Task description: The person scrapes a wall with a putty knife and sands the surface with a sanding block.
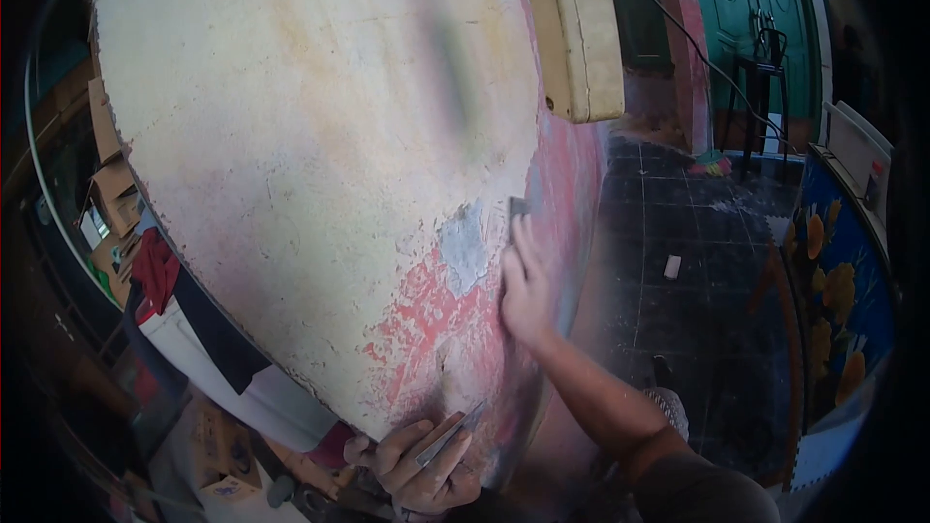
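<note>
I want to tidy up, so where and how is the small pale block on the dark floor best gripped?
I'd pinch the small pale block by its two long sides, near the middle, coming from above. It lies on the dark floor, longer than wide, with nothing seen against its sides.

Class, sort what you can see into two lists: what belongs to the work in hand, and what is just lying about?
In the work:
Wall with worn paint
Grey flat tool at the right hand
Thin flat blade in the left hand

Apparently lying about:
Red cloth
Cardboard box
Small pale block on the floor
</note>
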`<state>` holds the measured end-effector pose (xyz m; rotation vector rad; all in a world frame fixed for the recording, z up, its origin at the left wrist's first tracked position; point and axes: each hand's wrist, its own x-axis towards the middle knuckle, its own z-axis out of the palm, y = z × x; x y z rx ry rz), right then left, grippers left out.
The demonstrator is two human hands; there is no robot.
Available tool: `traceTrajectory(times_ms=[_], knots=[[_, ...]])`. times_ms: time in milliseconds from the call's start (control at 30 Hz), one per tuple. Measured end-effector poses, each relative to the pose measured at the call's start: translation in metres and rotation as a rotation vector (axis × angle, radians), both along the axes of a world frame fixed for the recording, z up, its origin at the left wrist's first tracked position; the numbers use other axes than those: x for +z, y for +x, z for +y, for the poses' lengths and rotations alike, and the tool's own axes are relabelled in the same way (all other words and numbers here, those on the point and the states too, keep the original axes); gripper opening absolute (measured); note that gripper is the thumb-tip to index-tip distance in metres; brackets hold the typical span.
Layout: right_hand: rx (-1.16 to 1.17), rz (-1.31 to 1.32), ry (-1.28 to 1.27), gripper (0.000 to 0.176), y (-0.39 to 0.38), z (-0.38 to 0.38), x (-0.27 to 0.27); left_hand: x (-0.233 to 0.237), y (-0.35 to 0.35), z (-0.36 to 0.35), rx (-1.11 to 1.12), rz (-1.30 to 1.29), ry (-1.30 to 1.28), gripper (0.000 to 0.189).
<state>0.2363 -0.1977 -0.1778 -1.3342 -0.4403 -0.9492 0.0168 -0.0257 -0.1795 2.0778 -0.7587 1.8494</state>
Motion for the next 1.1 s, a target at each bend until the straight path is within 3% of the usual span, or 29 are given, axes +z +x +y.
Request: traceTrajectory(times_ms=[67,167,267,367,467,500,567,600,667,767,867,967,1067,1100], knots=[[-0.157,-0.181,-0.266,0.052,-0.058,0.02,0.029,-0.004,0.003,-0.001,-0.015,-0.011,-0.02,0.034],[-0.151,-0.482,-0.384,0.051,-0.058,0.023,0.032,-0.002,0.009,-0.003,-0.013,-0.029,-0.02,0.035],[-0.174,-0.116,-0.224,0.051,0.005,-0.007,0.001,0.001,-0.009,-0.001,0.046,0.097,0.004,0.035],[0.058,0.151,0.16,0.051,0.039,-0.017,-0.023,-0.002,-0.009,0.0,0.033,0.089,0.015,0.035],[-0.192,0.054,-0.134,0.051,-0.035,0.013,0.018,0.02,-0.016,-0.005,-0.05,0.141,0.072,0.026],[-0.184,-0.057,-0.221,0.051,-0.052,0.013,0.028,0.027,-0.022,-0.007,-0.075,0.199,0.092,0.023],[-0.151,-0.266,-0.404,0.052,-0.075,0.015,0.035,0.01,0.002,-0.005,-0.055,0.022,0.013,0.03],[-0.176,-0.25,-0.356,0.051,-0.061,0.012,0.025,0.0,0.006,-0.003,-0.037,-0.058,-0.025,0.034],[-0.221,-0.221,-0.254,0.051,-0.004,0.002,-0.009,0.0,-0.003,-0.006,-0.011,0.033,-0.047,0.034],[-0.001,0.174,0.134,0.052,0.039,-0.013,-0.039,0.0,-0.009,-0.006,-0.013,0.07,-0.069,0.035],[-0.166,0.04,-0.048,0.053,-0.038,0.025,0.002,-0.003,0.003,0.001,-0.03,0.008,-0.018,0.035],[-0.054,-0.456,-0.359,0.053,-0.087,0.033,0.022,-0.003,0.005,-0.003,-0.019,-0.022,-0.036,0.035],[-0.172,-0.445,-0.305,0.053,-0.04,0.02,0.002,0.007,-0.008,-0.008,0.013,0.068,-0.022,0.036],[-0.193,-0.312,-0.24,0.052,-0.019,0.013,-0.008,0.01,-0.013,-0.009,0.026,0.103,-0.006,0.037]])
